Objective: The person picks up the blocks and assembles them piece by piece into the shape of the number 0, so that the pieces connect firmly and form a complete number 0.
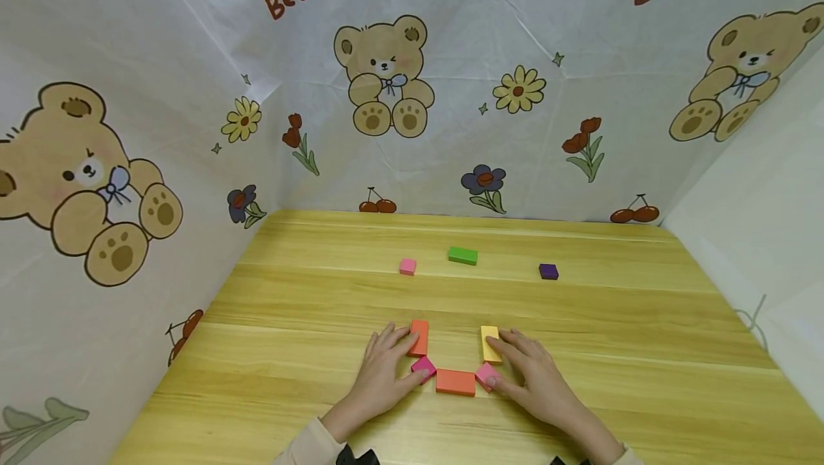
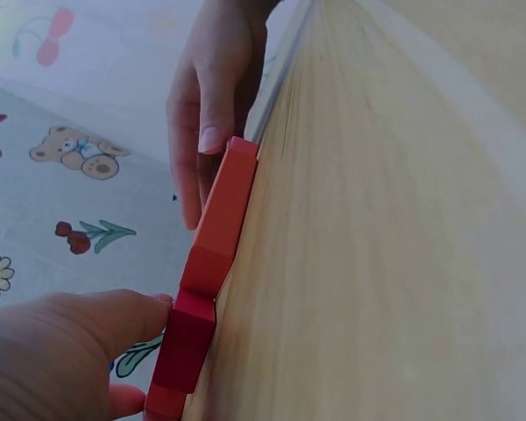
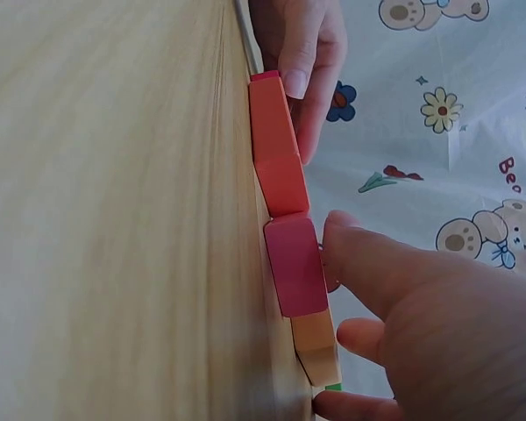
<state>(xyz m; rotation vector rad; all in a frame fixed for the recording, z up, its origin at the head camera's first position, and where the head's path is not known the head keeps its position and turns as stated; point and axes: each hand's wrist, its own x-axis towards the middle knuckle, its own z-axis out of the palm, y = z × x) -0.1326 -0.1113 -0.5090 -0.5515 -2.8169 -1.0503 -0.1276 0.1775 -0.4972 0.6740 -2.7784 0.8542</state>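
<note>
Several blocks lie flat in a U. An orange-red block [image 1: 420, 338] and a magenta block [image 1: 423, 368] form its left side, another orange-red block [image 1: 455, 382] its base, a pink block [image 1: 486, 375] and a yellow block [image 1: 490, 345] its right side. My left hand [image 1: 381, 377] is spread over the left side, thumb at the magenta block and a fingertip at the upright orange-red one. On the other side, my right hand [image 1: 536, 378] has its thumb at the pink block and a fingertip on the yellow one. Neither hand curls round a block.
Farther back on the wooden table [image 1: 309, 293] lie a small pink block [image 1: 408, 267], a green block [image 1: 463, 256] and a dark purple block [image 1: 548, 272]. A bear-print cloth [image 1: 450, 50] rises behind the table's back edge.
</note>
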